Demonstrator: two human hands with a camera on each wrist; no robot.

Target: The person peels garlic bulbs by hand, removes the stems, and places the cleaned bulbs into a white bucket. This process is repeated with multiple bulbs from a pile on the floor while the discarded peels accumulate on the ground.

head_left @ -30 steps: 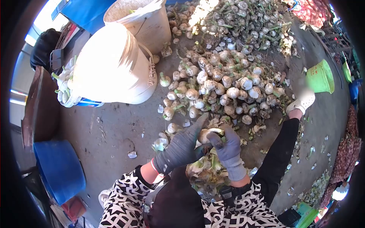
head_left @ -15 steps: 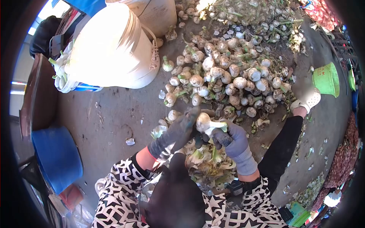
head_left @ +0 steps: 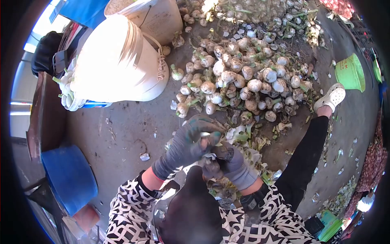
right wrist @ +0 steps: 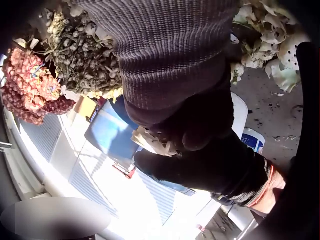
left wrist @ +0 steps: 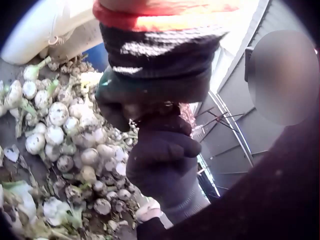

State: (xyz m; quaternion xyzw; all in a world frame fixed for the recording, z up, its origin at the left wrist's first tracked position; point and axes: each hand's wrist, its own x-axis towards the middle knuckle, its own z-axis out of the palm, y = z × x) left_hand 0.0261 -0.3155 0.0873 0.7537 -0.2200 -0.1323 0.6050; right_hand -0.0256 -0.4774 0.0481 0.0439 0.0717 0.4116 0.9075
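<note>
Both hands wear grey gloves and meet in front of the body in the head view. My left hand (head_left: 193, 138) curls round a garlic bulb (head_left: 213, 138), mostly hidden by the fingers. Close against it, my right hand (head_left: 233, 162) has its fingers and thumb bent in on the same bulb. In the right wrist view, pale papery garlic skin (right wrist: 152, 142) pokes out between the two gloves. The left wrist view shows the gloved hands pressed together, the bulb in shadow. Beyond the hands lies a heap of garlic bulbs (head_left: 248, 83) with short green stems.
A white bucket (head_left: 122, 69) stands at the left, another bucket (head_left: 162, 20) behind it. Trimmed white garlic (head_left: 69, 87) fills a container beside them. A blue tub (head_left: 69, 179) is at lower left, a green bucket (head_left: 351, 73) at right. Peelings (head_left: 243, 136) lie under the hands.
Half a second ago the bulb showed plainly with its stem in the right hand; now both hands close over it, nearer the body. The left fingers have come over its top.
</note>
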